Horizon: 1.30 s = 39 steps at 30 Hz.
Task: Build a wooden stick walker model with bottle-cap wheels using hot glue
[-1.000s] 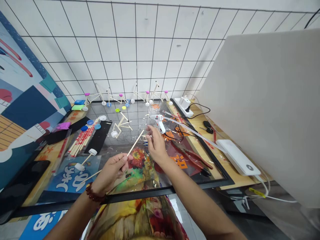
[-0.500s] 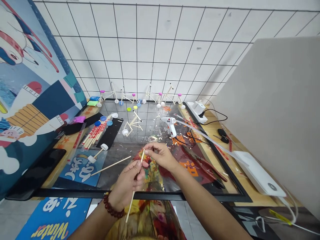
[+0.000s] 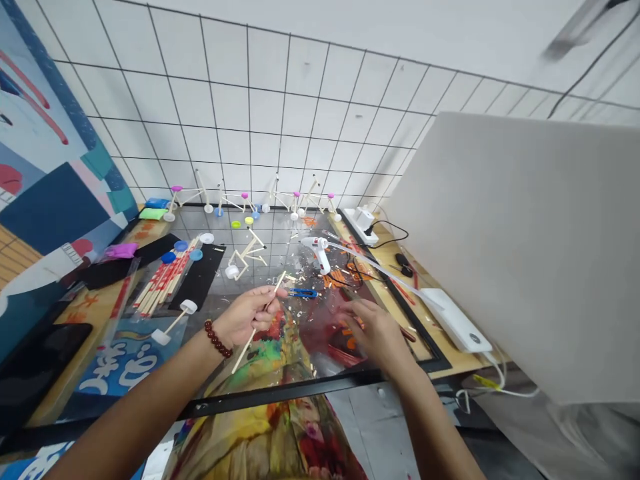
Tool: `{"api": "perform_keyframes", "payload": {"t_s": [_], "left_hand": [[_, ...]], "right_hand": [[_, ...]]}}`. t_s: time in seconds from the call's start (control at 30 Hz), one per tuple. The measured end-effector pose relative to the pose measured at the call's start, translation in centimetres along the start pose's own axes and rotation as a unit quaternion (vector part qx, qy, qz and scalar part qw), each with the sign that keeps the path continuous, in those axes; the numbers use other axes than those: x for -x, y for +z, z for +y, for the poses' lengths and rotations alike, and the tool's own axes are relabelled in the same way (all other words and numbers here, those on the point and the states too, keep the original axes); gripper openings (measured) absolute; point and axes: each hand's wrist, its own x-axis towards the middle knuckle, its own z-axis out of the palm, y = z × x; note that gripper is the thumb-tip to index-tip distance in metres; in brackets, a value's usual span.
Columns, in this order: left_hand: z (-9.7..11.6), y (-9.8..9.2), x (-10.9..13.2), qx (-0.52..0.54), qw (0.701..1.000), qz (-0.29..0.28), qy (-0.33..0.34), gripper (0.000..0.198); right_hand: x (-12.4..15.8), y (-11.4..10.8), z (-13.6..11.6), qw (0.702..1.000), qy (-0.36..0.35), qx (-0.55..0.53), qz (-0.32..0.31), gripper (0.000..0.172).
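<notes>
My left hand [image 3: 253,315] is closed around a thin wooden stick [image 3: 245,350], which slants up to the right past the fingertips. Just beyond those fingers lies a blue cutter [image 3: 303,293] on the dark tabletop. My right hand [image 3: 373,330] is over the table at the right, fingers apart and slightly blurred, with nothing seen in it; it is above the dark red area near the pliers' red handle [image 3: 408,335]. A white glue gun [image 3: 318,252] lies behind the hands. Left of it stands a small stick frame [image 3: 247,253] with a white cap at its foot.
Stick models with coloured caps [image 3: 245,196] line the back edge. Bundled sticks [image 3: 167,280], a black strip [image 3: 203,273] and a two-capped stick [image 3: 175,323] lie left. A power strip [image 3: 457,320] and cables lie right. Wood scraps litter the middle.
The right hand has left the stick and moved right over the table. The left hand keeps the stick, raised a little. The view has turned right, and the blue cutter now shows.
</notes>
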Motion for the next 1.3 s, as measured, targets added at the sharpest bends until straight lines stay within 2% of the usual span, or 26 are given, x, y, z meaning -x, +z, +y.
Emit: {"api": "perform_keyframes", "payload": {"t_s": [0.07, 0.13, 0.2, 0.27, 0.43, 0.5, 0.63, 0.77, 0.87, 0.97, 1.03, 1.07, 1.1, 1.13, 1.2, 1.23, 1.27, 1.3], "left_hand": [[-0.5, -0.2, -0.3, 0.025, 1.0, -0.01, 0.004, 0.02], [-1.1, -0.4, -0.4, 0.044, 0.999, -0.015, 0.016, 0.02], [-1.6, -0.5, -0.3, 0.056, 0.998, -0.015, 0.029, 0.019], [-2.0, -0.6, -0.1, 0.063, 0.997, -0.012, 0.039, 0.019], [-2.4, -0.5, 0.2, 0.069, 0.996, -0.005, 0.047, 0.023], [-2.3, -0.5, 0.3, 0.078, 0.996, -0.004, 0.048, 0.021], [-1.8, -0.6, 0.4, 0.092, 0.995, -0.008, 0.043, 0.016], [-1.4, -0.3, 0.8, 0.101, 0.994, -0.016, 0.033, 0.013], [-2.6, 1.4, 1.4, 0.128, 0.991, -0.01, 0.026, 0.011], [-5.2, 4.5, 1.5, 0.147, 0.989, 0.026, -0.001, 0.012], [-6.7, 6.6, 1.4, 0.058, 0.998, -0.006, -0.027, 0.013], [-7.1, 7.4, 1.4, -0.026, 0.999, -0.02, -0.009, 0.015], [-7.2, 7.9, 1.5, -0.139, 0.989, -0.02, 0.044, 0.016], [-7.1, 8.1, 1.6, -0.264, 0.958, -0.014, 0.113, 0.016], [-6.2, 7.8, 2.1, -0.475, 0.851, 0.037, 0.22, 0.016], [-5.6, 7.3, 2.3, -0.549, 0.798, 0.076, 0.237, 0.017], [-4.9, 6.7, 2.4, -0.601, 0.757, 0.116, 0.229, 0.02], [-4.2, 6.1, 2.4, -0.635, 0.729, 0.145, 0.21, 0.023]], "right_hand": [[1.6, -0.8, 2.0, 0.993, 0.053, 0.105, 0.012, 0.022], [2.8, -1.4, 4.0, 0.979, 0.096, 0.179, 0.006, 0.031], [3.5, -1.8, 5.4, 0.974, 0.108, 0.199, -0.02, 0.034], [3.8, -2.1, 6.1, 0.975, 0.099, 0.193, -0.044, 0.025], [3.3, -2.6, 6.2, 0.973, 0.074, 0.192, -0.104, 0.024], [2.7, -2.9, 6.0, 0.966, 0.072, 0.21, -0.134, 0.018], [1.9, -3.7, 5.5, 0.944, 0.109, 0.246, -0.192, 0.008], [2.8, -4.4, 5.1, 0.956, 0.136, 0.198, -0.168, 0.02], [4.5, -4.5, 4.8, 0.966, 0.176, 0.108, -0.153, 0.039], [6.2, -4.5, 4.2, 0.95, 0.262, 0.041, -0.166, 0.049], [6.7, -4.4, 3.6, 0.946, 0.279, -0.007, -0.163, 0.049], [6.8, -4.4, 3.3, 0.945, 0.286, -0.028, -0.154, 0.048], [6.8, -4.3, 2.9, 0.944, 0.294, -0.047, -0.14, 0.047], [6.7, -4.2, 2.5, 0.943, 0.302, -0.063, -0.125, 0.047], [6.3, -4.0, 2.0, 0.941, 0.314, -0.089, -0.094, 0.047], [6.1, -3.9, 1.9, 0.94, 0.315, -0.105, -0.084, 0.046], [5.8, -3.7, 1.8, 0.939, 0.312, -0.124, -0.076, 0.045], [5.6, -3.6, 1.8, 0.938, 0.308, -0.146, -0.067, 0.044]]}}
